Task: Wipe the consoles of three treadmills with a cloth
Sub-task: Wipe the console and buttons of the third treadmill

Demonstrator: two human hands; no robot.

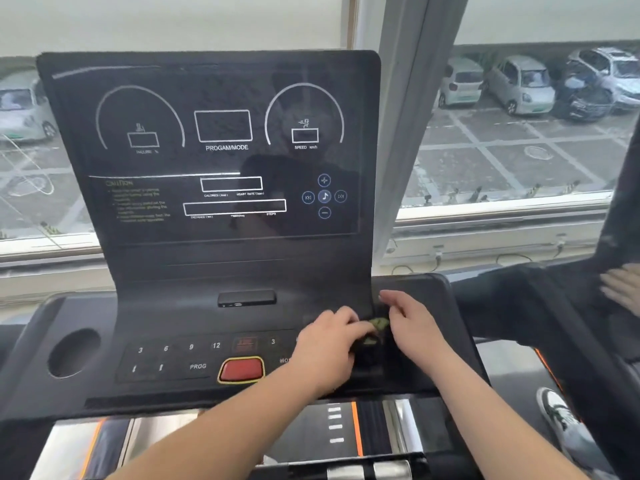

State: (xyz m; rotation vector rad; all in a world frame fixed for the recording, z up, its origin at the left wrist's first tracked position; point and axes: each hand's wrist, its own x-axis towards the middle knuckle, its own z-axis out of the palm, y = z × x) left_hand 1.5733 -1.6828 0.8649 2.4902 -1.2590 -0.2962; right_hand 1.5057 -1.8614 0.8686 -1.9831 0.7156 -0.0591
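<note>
A black treadmill console [214,161] with an upright display panel fills the middle of the view. Its lower control deck [173,355] carries number keys and a red stop button [241,369]. A small greenish and dark cloth [375,329] lies bunched on the right part of the deck. My left hand [329,344] holds the cloth from the left with curled fingers. My right hand [412,323] pinches it from the right. Most of the cloth is hidden between the hands.
A round cup holder [72,353] sits at the deck's left end. The treadmill belt and orange-trimmed frame [346,431] lie below. A second treadmill's console [540,306] stands to the right, with another person's hand [623,285] and shoe [557,410]. Windows behind overlook parked cars.
</note>
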